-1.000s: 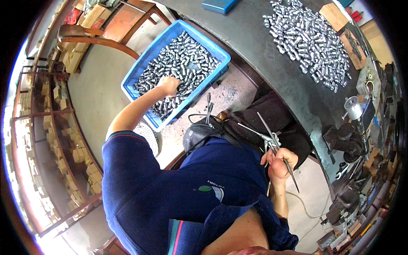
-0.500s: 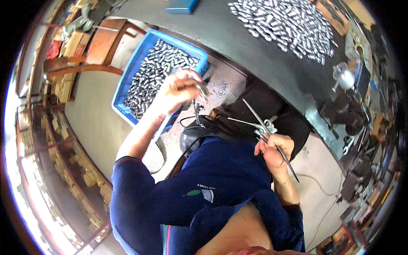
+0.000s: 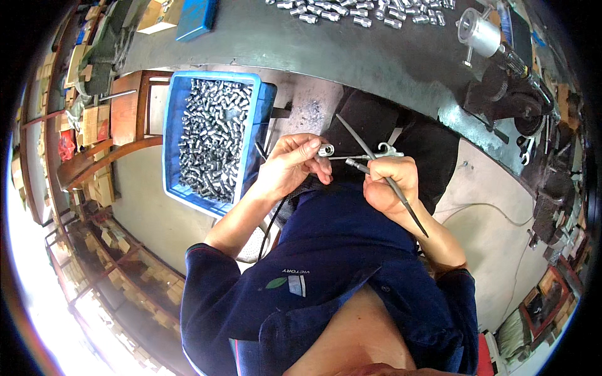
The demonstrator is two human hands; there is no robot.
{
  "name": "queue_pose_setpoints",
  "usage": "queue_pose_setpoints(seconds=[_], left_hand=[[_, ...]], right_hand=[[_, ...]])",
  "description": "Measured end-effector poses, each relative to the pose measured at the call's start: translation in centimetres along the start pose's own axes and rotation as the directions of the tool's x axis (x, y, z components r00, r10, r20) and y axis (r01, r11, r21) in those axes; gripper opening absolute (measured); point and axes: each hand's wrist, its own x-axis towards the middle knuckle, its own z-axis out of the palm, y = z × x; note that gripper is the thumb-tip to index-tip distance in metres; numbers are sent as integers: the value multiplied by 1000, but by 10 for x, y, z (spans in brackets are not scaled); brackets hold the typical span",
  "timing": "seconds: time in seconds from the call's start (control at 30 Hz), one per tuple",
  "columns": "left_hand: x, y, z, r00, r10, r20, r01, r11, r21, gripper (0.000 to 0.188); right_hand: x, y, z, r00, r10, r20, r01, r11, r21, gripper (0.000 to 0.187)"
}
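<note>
My left hand (image 3: 291, 164) pinches a small shiny metal fitting (image 3: 326, 150) between thumb and fingers, its round open end showing. Close by on the right, my right hand (image 3: 394, 183) is closed around a long slim grey file-like tool (image 3: 401, 199), pointed at both ends and slanting from upper left to lower right. A short silver metal shaft (image 3: 357, 165) also sticks out of that fist toward the fitting; the rest of it is hidden. The fitting and the shaft are a small gap apart. Behind both hands, a metal tool with a forked end (image 3: 390, 150) lies over my dark lap.
A blue crate (image 3: 258, 119) full of metal fittings stands on the left, by a wooden chair (image 3: 127, 108). Ahead runs a dark workbench (image 3: 251, 44) with more loose fittings, a blue box (image 3: 197, 19), a silver cylindrical device (image 3: 480, 32) and a vise-like dark machine (image 3: 511, 100).
My left hand has moved from beside the blue crate toward my right hand, bringing the fitting with it. My right hand keeps its grip. The view has shifted.
</note>
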Motion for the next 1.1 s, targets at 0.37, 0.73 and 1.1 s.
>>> queue_pose_setpoints(seconds=[0.37, 0.73, 1.1], left_hand=[[2, 14, 23, 988, 154, 15, -139, 847, 513, 19], [2, 11, 20, 987, 157, 14, -140, 835, 531, 20], [21, 32, 1, 827, 548, 125, -294, 232, 927, 17]], right_hand=[[10, -13, 4, 999, -17, 48, 23, 992, -127, 42], [10, 1, 10, 998, -42, 48, 49, 984, -172, 28], [-13, -14, -11, 968, 237, -83, -150, 809, 568, 29]])
